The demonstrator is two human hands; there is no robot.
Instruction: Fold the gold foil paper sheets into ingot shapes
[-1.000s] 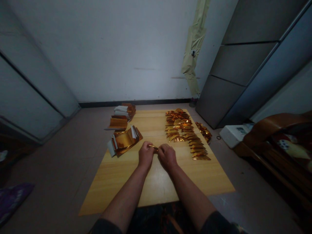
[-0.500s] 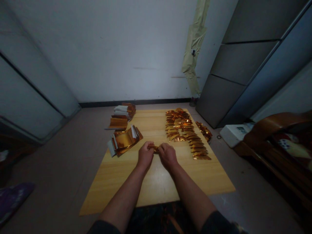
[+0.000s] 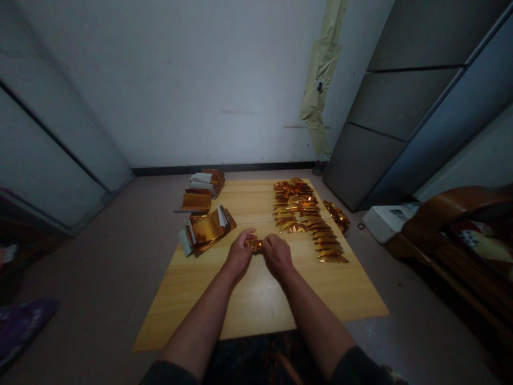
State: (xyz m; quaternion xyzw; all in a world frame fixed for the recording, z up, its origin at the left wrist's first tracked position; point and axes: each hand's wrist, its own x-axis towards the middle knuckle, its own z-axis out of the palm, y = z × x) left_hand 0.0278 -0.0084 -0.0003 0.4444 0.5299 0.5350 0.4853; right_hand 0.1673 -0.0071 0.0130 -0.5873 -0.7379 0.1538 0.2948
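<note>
Gold foil slip, seemingly in left hand and right hand fingers; stacks alongside.

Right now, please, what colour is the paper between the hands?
The paper is shiny orange-gold, clearest in the head view.

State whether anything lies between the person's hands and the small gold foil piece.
Nothing visible does. The left hand and the right hand both grip the foil piece directly, above a bare patch of the wooden board.

Yellow wooden board flat on the floor, stacks of gold foil sheets far left, overlapping row of folded foil pieces far right
</note>
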